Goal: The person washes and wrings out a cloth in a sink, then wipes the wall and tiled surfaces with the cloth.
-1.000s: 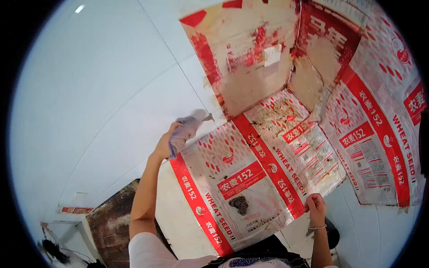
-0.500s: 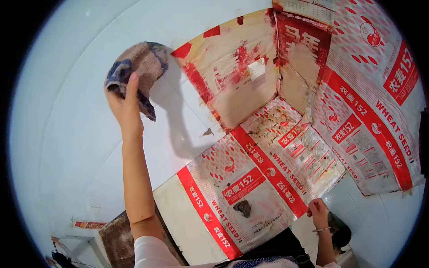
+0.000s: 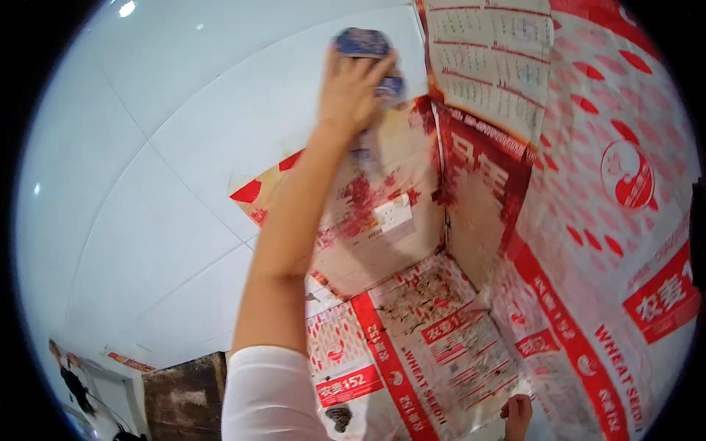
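Note:
High on the white tiled wall, my left hand (image 3: 351, 92) presses a blue-patterned cloth (image 3: 362, 42), fingers spread over its folds. Just under it, stained red and beige paper (image 3: 353, 198) covers the wall around a white socket (image 3: 394, 214). At the lower right, my right hand (image 3: 517, 413) has curled fingers beside the edge of a ledge covered with printed wheat seed sacks (image 3: 412, 375). Whether anything is inside those fingers is hidden. A dark crumpled clump (image 3: 339, 417) lies on the sack covering, partly wet-looking around it.
More wheat seed sacking (image 3: 588, 294) hangs on the right wall, with a calendar sheet (image 3: 489, 66) above the corner. Loose debris (image 3: 426, 298) is scattered at the back of the ledge. A worn brown panel (image 3: 184, 397) stands at the lower left.
My left hand has swung up and right with the cloth, from the left wall to above the stained paper. The view has shifted, and my right hand appears lower.

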Demonstrator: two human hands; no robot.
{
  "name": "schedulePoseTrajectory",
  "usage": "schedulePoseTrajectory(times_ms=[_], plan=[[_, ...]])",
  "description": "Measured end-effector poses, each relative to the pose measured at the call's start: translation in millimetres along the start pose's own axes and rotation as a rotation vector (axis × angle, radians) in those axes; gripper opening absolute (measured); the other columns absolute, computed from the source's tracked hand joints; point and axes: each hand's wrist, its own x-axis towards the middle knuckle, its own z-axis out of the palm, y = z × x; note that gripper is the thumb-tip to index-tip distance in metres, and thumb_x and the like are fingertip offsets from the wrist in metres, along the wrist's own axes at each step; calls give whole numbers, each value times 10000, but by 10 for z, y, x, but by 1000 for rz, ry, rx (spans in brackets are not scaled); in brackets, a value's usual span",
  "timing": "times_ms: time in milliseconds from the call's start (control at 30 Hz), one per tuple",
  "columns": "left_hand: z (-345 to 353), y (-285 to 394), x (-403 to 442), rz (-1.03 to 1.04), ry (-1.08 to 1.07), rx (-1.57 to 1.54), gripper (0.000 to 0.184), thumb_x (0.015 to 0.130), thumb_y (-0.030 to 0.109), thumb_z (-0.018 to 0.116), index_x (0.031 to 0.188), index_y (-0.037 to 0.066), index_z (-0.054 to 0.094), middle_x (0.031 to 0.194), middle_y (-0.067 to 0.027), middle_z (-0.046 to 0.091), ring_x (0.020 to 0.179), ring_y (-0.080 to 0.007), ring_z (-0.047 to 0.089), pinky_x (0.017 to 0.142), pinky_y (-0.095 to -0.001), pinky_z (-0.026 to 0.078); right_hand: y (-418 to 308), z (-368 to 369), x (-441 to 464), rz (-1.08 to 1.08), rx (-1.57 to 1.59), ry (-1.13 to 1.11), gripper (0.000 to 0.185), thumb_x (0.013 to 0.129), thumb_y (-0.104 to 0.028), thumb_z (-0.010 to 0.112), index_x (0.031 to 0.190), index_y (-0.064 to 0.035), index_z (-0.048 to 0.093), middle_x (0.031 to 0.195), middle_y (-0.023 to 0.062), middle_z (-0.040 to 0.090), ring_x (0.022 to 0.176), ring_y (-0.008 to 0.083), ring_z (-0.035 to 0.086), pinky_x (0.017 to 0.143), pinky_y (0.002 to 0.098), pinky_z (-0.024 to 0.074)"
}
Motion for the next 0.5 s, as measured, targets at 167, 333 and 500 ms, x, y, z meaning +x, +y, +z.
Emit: schedulePoseTrajectory(times_ms=[167,333,500], plan=[[277,371,378,47,43,132,554,862,155,428,1408,245,400,1249,-43,542,1244,-250,439,1164,-466,132,-59,-398,270,-116,-96,134,164,916,-200,560,812,-75,548,618,14,500,541,104,458,502,267,389],[-547,-558,25,-18,51,3,595,788,45,492,1360,209,459,1193,-100,566,1189,-281,496,1142,-500,180,-63,-384,562,-138,-9,62,147,917,-154,551,787,-87,544,607,5,482,494,98,416,457,258,347],[-1684,-1972,-742,-479,216,465,580,832,103,529,1378,261,411,1296,-112,531,1279,-267,430,1118,-560,73,359,-212,893,-152,6,-138,120,942,-162,536,908,-47,547,602,21,481,498,107,414,468,279,358]])
